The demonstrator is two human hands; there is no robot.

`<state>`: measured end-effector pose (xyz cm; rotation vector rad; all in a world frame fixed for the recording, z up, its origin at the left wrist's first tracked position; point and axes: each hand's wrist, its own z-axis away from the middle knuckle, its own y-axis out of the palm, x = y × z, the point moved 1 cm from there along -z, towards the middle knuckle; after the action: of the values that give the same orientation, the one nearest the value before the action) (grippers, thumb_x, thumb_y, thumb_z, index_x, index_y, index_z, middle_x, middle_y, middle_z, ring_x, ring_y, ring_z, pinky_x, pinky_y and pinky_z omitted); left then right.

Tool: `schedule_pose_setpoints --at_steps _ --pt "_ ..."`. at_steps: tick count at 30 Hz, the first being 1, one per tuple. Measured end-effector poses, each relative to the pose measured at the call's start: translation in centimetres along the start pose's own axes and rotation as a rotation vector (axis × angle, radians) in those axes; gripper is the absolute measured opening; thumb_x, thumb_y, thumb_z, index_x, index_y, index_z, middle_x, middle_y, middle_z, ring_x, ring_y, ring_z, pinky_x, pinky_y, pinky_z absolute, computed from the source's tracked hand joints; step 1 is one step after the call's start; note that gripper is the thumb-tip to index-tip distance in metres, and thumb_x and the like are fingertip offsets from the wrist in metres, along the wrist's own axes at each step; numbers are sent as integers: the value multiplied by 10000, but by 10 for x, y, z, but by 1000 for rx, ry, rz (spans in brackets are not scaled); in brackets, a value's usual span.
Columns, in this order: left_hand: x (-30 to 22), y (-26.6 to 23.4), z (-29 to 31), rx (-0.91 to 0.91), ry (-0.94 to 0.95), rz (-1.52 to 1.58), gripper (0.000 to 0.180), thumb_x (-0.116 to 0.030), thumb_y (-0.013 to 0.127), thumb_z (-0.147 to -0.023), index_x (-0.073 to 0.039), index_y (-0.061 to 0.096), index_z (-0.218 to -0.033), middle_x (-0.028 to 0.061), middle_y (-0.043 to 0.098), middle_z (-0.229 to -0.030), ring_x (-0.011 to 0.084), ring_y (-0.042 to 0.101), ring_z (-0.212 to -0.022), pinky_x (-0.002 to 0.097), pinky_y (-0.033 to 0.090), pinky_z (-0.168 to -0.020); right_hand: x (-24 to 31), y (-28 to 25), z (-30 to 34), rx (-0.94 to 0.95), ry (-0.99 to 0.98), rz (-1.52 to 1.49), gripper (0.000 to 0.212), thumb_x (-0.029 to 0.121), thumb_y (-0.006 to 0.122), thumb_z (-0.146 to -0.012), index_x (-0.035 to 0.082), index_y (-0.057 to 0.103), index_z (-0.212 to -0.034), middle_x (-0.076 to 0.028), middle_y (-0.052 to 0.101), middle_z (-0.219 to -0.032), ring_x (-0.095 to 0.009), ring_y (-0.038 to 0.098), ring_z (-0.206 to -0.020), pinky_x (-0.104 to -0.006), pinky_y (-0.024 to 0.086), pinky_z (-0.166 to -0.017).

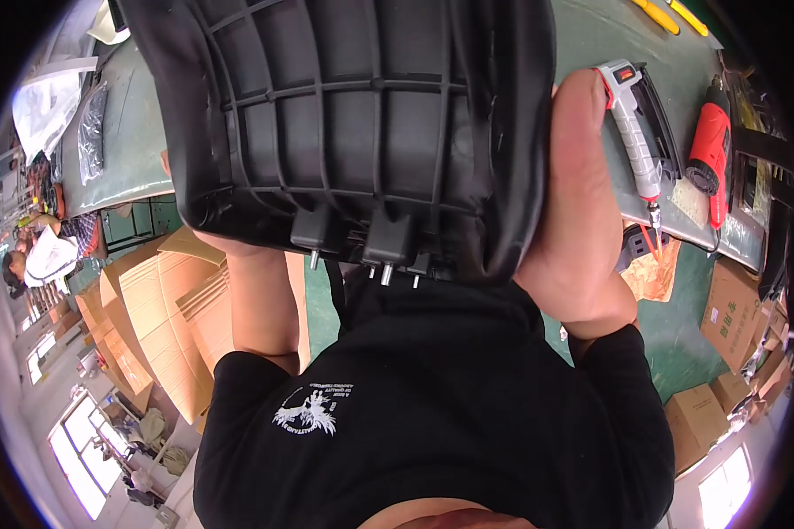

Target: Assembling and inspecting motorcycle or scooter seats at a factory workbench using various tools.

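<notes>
I hold up a black ribbed plastic seat panel (344, 115) with its underside facing me. A glossy black cover wraps round its side edges. Along its near edge are two blocky lugs (390, 236) and several metal pins pointing toward me. My right hand (582, 203) presses along the panel's right edge, thumb stretched upward; its other fingers are hidden behind the panel. My left hand (229, 242) supports the lower left corner from behind. Only its wrist side and a bit of a fingertip show.
On the green worktable (137, 115) to the right lie a grey and red air stapler (633, 132), a red heat gun (710, 141) and yellow-handled tools (657, 16). Clear plastic bags (48, 106) lie far left. Cardboard sheets (159, 304) stand at left, boxes (730, 313) at right. Another person (53, 256) is far left.
</notes>
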<state>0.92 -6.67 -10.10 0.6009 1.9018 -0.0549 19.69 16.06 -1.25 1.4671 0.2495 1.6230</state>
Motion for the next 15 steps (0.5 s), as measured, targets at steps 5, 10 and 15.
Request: schedule_pose_setpoints --at_steps 5,10,15 --pt "-4 17 -3 23 -97 11 465 -308 368 -1097 17 436 -1423 146 557 -1414 267 583 -1255 396 463 -1104 0 2 10 -106 96 -40 673 623 320 -1092 82 551 -1420 -23 655 -1283 -136 618 -1139 -307 499 -995" --pt "-21 37 2 42 -176 35 477 -336 375 -1100 9 460 -1417 133 577 -1381 248 592 -1233 384 470 -1084 14 7 14 -89 109 58 697 622 326 -1090 58 516 -1452 -45 635 -1321 -153 603 -1185 -315 478 -1026" --pt "-46 26 -9 40 -240 36 490 -364 382 -1102 2 483 -1411 119 596 -1349 228 601 -1212 372 477 -1064 21 13 5 115 21 70 730 579 312 -1102 3 381 -1545 -108 556 -1450 -189 537 -1313 -331 397 -1120"
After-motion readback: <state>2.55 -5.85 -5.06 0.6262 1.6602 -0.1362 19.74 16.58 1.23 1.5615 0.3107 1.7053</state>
